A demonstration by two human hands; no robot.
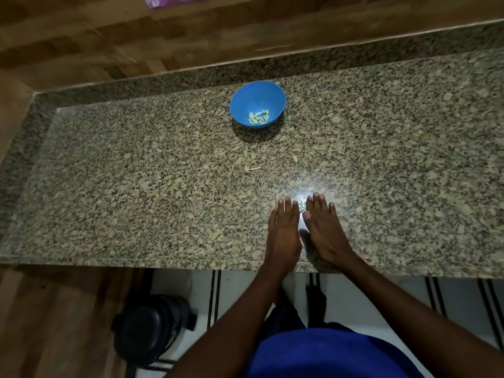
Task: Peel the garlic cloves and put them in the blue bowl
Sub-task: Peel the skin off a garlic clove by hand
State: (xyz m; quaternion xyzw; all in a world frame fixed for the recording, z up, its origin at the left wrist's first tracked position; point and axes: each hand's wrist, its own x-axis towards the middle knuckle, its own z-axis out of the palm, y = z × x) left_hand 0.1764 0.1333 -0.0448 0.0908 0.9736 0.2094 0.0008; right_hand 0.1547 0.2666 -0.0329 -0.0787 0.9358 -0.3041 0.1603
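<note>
Speckled granite makes up the worktop (136, 186), a long slab that runs across the whole view, with a raised granite lip along its far edge and left end. Wood-grain panelling (81, 36) rises behind it, and a scrap of shiny purple stuff (174, 0) shows at the top edge. Below the near edge lies a white floor (245, 290) with dark stripes, and a black rounded object (152, 331) stands there at lower left; what it is cannot be told. The person's blue garment (327, 356) fills the bottom middle.

Both forearms reach up from the bottom onto the slab. The left hand (283, 236) and right hand (324, 230) lie flat, palms down, side by side near the front edge, just apart from each other. Their fingers (287, 205) are straight and close together, and hold nothing. A bright glare of light sits on the stone just beyond the fingertips, with a few small pale bits between the two hands; they are too small to name.

The bowl (257, 103), blue and round, stands toward the far edge, well apart from the hands and a little left of them. Several peeled pale yellow cloves (259, 117) lie in its bottom.

Between bowl and hands lie small scraps: a pale stem piece (251, 168) and a sliver of skin (295, 158) to its right.
</note>
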